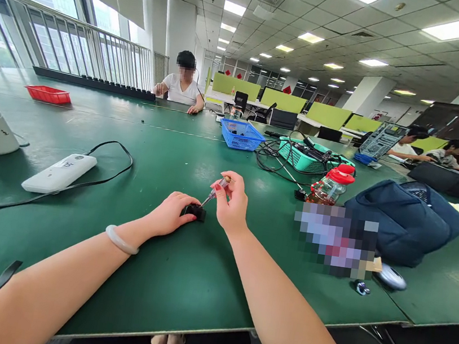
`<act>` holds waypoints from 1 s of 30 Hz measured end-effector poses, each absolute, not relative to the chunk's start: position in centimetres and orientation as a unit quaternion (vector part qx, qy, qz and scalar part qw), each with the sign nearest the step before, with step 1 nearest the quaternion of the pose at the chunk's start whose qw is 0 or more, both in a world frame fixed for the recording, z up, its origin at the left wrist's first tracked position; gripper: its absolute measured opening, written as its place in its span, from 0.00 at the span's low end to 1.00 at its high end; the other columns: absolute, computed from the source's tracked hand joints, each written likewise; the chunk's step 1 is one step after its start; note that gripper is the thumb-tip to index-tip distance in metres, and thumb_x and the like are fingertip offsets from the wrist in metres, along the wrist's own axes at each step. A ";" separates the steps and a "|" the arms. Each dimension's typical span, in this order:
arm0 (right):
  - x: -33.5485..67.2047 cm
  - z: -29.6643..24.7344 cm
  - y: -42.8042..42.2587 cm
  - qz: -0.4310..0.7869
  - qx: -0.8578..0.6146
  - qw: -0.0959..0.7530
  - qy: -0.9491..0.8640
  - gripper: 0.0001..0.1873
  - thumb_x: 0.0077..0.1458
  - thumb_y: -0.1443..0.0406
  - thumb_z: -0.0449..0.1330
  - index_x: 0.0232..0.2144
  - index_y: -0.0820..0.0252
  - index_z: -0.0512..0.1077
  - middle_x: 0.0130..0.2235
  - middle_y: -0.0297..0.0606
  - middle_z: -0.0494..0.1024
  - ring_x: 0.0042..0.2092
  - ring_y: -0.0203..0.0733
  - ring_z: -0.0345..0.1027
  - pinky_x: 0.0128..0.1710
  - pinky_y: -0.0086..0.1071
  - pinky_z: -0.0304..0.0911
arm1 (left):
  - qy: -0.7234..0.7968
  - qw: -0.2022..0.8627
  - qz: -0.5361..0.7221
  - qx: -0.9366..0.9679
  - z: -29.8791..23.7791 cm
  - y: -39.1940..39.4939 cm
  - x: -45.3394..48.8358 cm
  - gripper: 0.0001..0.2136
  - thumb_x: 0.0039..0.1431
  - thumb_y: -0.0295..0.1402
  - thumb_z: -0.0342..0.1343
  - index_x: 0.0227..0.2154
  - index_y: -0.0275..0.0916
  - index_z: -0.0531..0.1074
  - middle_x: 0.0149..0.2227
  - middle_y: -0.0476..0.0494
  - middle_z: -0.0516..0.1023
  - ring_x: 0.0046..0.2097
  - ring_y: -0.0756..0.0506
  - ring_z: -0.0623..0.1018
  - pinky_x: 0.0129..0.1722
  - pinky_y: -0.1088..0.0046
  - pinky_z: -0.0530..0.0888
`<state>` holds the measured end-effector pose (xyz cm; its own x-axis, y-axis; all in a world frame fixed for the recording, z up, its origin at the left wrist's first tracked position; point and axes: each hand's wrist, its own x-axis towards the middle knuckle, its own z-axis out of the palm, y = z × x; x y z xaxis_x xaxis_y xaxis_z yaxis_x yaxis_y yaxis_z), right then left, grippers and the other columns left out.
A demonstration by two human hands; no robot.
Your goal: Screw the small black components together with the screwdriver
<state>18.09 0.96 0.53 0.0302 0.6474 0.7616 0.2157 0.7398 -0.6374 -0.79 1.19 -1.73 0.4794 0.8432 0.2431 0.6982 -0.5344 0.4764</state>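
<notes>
- In the head view, the left hand [177,210] is closed on a small black block-like part [195,211], the thumb on its near side and the other fingers over its far side.
- This part is resting on the dark green table [179,284], in front of the person and near the middle.
- The right hand [232,202] is clamped on a slim screwdriver with a clear handle [215,191], held by the fingertips and tilted.
- The screwdriver's metal shaft points down to the top of the black part; if the tip sits in a screw, I cannot tell, it is too small.
- A pale smooth bangle [121,240] is around the left wrist.
- To the left lies a white oblong plastic device [60,172], with a black cord [119,179] near it.
- Farther away stand a red shallow plastic tray [48,94] and a blue perforated plastic basket [241,141].
- To the right are a green plastic basket [289,155] with black cables, a clear bottle with red lid [332,186] and a dark blue fabric bag [401,224].
- Across the table sits a co-worker in a white shirt [181,92].
</notes>
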 end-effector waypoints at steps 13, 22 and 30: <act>18.2 0.6 0.8 0.139 -0.319 0.636 -0.689 0.11 0.64 0.63 0.55 0.48 0.53 0.63 0.35 0.34 0.75 0.34 0.38 0.73 0.38 0.34 0.71 | 0.458 0.162 0.226 0.844 -1.8 1.2 -0.7 0.18 0.58 0.41 0.56 0.50 0.43 0.75 0.50 0.41 0.80 0.56 0.34 0.72 0.61 0.50 0.67; 18.2 0.8 0.7 0.130 -0.322 0.633 -0.692 0.11 0.63 0.64 0.55 0.47 0.53 0.63 0.35 0.34 0.75 0.33 0.38 0.73 0.38 0.35 0.71 | 0.458 0.160 0.230 0.844 -1.6 1.2 -0.7 0.17 0.57 0.40 0.56 0.49 0.42 0.75 0.50 0.41 0.80 0.56 0.34 0.72 0.60 0.50 0.67; 18.2 0.8 0.6 0.127 -0.320 0.629 -0.697 0.10 0.63 0.63 0.54 0.48 0.52 0.63 0.36 0.35 0.75 0.33 0.38 0.73 0.38 0.34 0.72 | 0.458 0.162 0.229 0.844 -1.6 1.2 -0.7 0.17 0.57 0.41 0.56 0.48 0.42 0.75 0.49 0.41 0.80 0.55 0.35 0.73 0.60 0.50 0.68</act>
<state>18.18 0.64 0.77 -0.0046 0.6066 0.7950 0.2862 0.7625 -0.5802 -0.68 1.18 -1.60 0.4761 0.8467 0.2376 0.6990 -0.5283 0.4820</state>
